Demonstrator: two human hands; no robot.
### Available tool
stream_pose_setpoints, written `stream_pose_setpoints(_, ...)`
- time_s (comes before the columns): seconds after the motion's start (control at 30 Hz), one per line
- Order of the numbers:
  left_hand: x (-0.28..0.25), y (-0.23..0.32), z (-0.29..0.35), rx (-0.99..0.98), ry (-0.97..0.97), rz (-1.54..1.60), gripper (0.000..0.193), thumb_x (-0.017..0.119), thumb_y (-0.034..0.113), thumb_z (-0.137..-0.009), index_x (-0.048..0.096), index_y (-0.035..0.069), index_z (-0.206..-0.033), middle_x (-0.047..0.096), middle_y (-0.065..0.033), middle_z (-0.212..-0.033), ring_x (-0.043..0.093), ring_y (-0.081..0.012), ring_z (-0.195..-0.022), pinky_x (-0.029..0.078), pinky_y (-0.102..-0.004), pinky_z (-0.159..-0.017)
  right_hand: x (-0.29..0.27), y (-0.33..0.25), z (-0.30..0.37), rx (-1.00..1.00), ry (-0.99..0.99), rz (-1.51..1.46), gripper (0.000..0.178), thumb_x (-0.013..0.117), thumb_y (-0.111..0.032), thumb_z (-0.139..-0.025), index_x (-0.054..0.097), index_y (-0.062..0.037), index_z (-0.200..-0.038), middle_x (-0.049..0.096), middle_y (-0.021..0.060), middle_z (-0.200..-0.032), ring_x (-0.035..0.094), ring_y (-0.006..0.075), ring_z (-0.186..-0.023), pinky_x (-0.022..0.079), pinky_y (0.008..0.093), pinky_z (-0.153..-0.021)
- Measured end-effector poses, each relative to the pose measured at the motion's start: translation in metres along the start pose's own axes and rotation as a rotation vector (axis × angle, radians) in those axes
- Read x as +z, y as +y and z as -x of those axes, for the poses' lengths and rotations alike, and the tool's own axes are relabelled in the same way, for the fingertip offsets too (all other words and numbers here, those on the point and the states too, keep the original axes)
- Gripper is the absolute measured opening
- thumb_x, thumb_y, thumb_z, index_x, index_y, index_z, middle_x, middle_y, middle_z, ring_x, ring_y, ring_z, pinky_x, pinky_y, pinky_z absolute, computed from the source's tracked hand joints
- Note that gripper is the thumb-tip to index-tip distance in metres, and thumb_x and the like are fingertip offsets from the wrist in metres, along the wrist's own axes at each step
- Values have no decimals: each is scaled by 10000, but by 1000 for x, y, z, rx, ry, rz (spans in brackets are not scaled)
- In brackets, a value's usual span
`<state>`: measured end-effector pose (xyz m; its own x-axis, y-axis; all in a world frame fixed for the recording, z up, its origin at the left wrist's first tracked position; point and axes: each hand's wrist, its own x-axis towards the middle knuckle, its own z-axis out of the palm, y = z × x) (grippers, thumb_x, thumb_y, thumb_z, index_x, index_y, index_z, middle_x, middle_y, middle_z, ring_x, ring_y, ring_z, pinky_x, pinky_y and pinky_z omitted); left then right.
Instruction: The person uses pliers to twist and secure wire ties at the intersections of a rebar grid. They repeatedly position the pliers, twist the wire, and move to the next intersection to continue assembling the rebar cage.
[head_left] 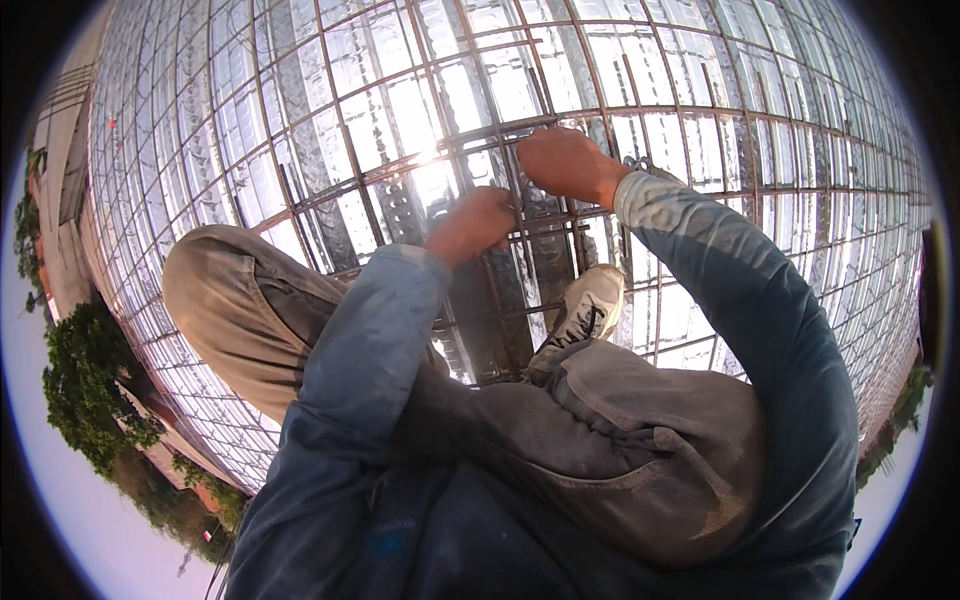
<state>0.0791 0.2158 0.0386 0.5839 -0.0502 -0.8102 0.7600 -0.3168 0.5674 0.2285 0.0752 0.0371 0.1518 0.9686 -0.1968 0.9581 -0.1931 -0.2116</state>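
A rebar grid (pixel 460 135) of thin brown steel bars runs over shiny ribbed metal sheeting (pixel 400 120). My left hand (pixel 474 222) is closed beside a bar, fingers curled; what they grip, if anything, is hidden. Slightly farther and to the right, my right hand (pixel 565 163) is also closed, right at a crossing of bars. Its fingertips are pressed together, and whatever lies between them is too small to make out. Both hands are close together, in front of my bent knees.
My light lace-up shoe (pixel 590 305) rests on the grid just below my hands. Several loose-ended bars overlap the mesh around me. Strong glare comes off the sheeting. Beyond the left edge are a concrete structure (pixel 65 190) and green trees (pixel 85 370).
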Motion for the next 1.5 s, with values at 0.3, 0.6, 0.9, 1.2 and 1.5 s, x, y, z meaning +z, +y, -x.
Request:
stream_pose_setpoints(0.3,-11,3,-8,13,54,95,316,497,85,-919,759,-12,-1066,741,-151,-807,713,-223,-682,550,-413,-671,-84,-34,56,471,-151,-498,112,673,-107,-870,730,-11,-860,723,204,-794,724,385,-765,582,481,-702)
stream_pose_setpoints(0.6,-12,12,-6,-42,-39,244,407,431,-31,-905,671,-90,-1228,720,-198,-1188,655,-225,-878,511,-322,-666,-47,-67,91,88,-85,-327,111,590,-125,-896,576,-43,-970,633,115,-848,707,312,-699,548,449,-580)
stream_pose_setpoints(0.9,-5,-2,-18,-27,-77,92,412,435,6,-916,684,-56,-1239,731,-156,-1159,571,-167,-669,500,-322,-661,-22,-79,100,-81,-9,-249,119,583,-133,-889,582,-79,-995,624,66,-888,724,255,-792,564,412,-603)
stream_pose_setpoints(1.2,-6,3,-18,-48,-70,79,411,442,7,-901,676,-84,-1227,717,-175,-1178,581,-174,-659,511,-340,-684,-25,-78,78,479,-53,-492,141,655,-182,-877,680,-43,-871,708,152,-776,705,373,-702,564,477,-636)
stream_pose_setpoints(1.5,-6,3,-20,-35,-84,32,428,422,15,-920,677,-53,-1257,727,-141,-1168,597,-170,-686,516,-345,-699,-34,-76,64,809,-37,-646,202,678,-199,-811,782,-32,-858,725,236,-816,727,409,-787,588,472,-762)
